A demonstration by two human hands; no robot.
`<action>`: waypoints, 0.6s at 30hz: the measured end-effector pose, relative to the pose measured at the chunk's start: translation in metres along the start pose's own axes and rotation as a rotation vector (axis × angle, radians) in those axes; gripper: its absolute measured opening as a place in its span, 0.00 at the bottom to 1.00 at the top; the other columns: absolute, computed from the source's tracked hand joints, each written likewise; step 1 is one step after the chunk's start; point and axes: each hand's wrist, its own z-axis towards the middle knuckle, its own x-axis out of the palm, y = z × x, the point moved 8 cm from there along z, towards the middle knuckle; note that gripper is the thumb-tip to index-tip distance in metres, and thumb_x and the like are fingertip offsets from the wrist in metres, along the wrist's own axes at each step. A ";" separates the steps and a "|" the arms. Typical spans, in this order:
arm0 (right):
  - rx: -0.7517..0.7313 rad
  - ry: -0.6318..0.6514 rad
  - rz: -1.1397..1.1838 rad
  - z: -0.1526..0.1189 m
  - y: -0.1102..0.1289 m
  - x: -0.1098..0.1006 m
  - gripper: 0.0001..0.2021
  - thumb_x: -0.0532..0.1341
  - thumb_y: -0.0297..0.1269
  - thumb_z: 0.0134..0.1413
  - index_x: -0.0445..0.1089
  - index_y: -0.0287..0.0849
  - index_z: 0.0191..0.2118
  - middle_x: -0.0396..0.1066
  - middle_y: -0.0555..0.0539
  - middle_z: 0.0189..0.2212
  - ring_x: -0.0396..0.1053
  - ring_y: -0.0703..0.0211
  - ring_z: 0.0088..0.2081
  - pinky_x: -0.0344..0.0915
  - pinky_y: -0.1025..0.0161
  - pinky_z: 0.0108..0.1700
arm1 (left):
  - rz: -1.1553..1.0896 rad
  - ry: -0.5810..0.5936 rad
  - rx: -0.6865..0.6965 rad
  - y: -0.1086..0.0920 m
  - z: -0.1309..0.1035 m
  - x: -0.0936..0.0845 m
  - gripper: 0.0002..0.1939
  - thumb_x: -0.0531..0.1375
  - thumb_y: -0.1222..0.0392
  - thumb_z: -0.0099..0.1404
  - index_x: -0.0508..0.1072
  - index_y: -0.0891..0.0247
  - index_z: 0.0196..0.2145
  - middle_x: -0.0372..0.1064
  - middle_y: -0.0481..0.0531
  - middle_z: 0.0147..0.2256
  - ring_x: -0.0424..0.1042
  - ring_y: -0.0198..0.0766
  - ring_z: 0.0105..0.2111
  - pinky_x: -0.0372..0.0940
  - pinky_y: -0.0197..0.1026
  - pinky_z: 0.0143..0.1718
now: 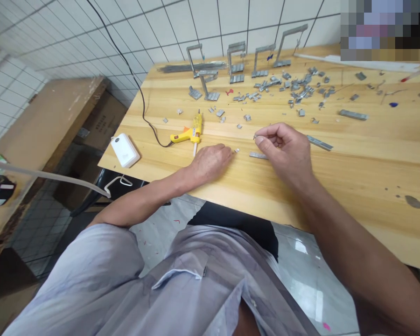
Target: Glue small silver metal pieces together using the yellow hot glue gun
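My left hand (213, 161) rests low over the wooden table (182, 170), back up, fingers curled together. Right at its fingertips is a small shiny metal piece (236, 150); whether the fingers grip it I cannot tell. My right hand (289, 149) is closed in a pinch of thumb and index finger, with a tiny dark bit (255, 136) showing at the tips, too small to name. Under the right hand lies a flat grey metal strip (258, 155), partly covered by it. Another grey strip (319, 143) sticks out on the hand's far side.
A yellow glue gun (192, 132) with a black cord lies left of my hands. Near the left edge sits a white power bank (125, 150). Several grey metal stands (260, 60) line the tiled wall. Small grey pieces (301, 87) lie scattered before them.
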 end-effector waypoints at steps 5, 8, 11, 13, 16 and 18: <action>-0.013 0.004 0.009 0.000 0.002 0.000 0.01 0.67 0.37 0.59 0.77 0.48 0.36 0.79 0.49 0.31 0.74 0.58 0.31 0.73 0.58 0.36 | -0.009 0.037 0.111 -0.003 -0.002 -0.001 0.17 0.51 0.59 0.81 0.79 0.66 0.43 0.78 0.59 0.40 0.79 0.46 0.42 0.71 0.44 0.43; -0.014 0.002 0.006 -0.001 0.001 0.000 0.01 0.67 0.36 0.59 0.77 0.48 0.36 0.79 0.49 0.31 0.74 0.57 0.31 0.73 0.58 0.37 | 0.070 0.073 0.142 -0.008 -0.003 0.000 0.16 0.50 0.61 0.81 0.78 0.66 0.46 0.77 0.60 0.42 0.79 0.47 0.41 0.70 0.44 0.38; -0.018 0.014 0.000 -0.001 0.000 0.002 0.01 0.67 0.36 0.59 0.77 0.48 0.36 0.79 0.49 0.31 0.74 0.57 0.31 0.73 0.57 0.37 | 0.118 0.136 0.143 -0.016 -0.002 0.001 0.15 0.50 0.63 0.79 0.76 0.67 0.50 0.77 0.62 0.43 0.79 0.49 0.41 0.69 0.45 0.37; -0.021 0.015 -0.004 0.000 0.000 0.002 0.01 0.67 0.36 0.59 0.77 0.48 0.37 0.79 0.49 0.32 0.74 0.57 0.31 0.73 0.57 0.37 | 0.128 0.191 0.125 -0.021 0.001 0.001 0.16 0.50 0.63 0.79 0.75 0.69 0.53 0.77 0.64 0.45 0.79 0.51 0.43 0.70 0.46 0.38; -0.020 0.007 -0.009 0.000 0.000 0.001 0.01 0.67 0.37 0.59 0.77 0.48 0.37 0.79 0.49 0.32 0.74 0.57 0.31 0.73 0.57 0.37 | 0.136 0.253 0.093 -0.022 0.007 0.001 0.17 0.50 0.64 0.78 0.74 0.71 0.56 0.77 0.66 0.48 0.79 0.53 0.46 0.70 0.47 0.42; -0.013 0.007 -0.013 0.000 0.001 0.000 0.02 0.67 0.37 0.59 0.77 0.48 0.37 0.79 0.49 0.31 0.74 0.57 0.32 0.73 0.57 0.38 | 0.131 0.233 0.014 -0.010 0.014 -0.005 0.17 0.51 0.64 0.77 0.74 0.71 0.55 0.77 0.67 0.49 0.79 0.53 0.46 0.70 0.47 0.43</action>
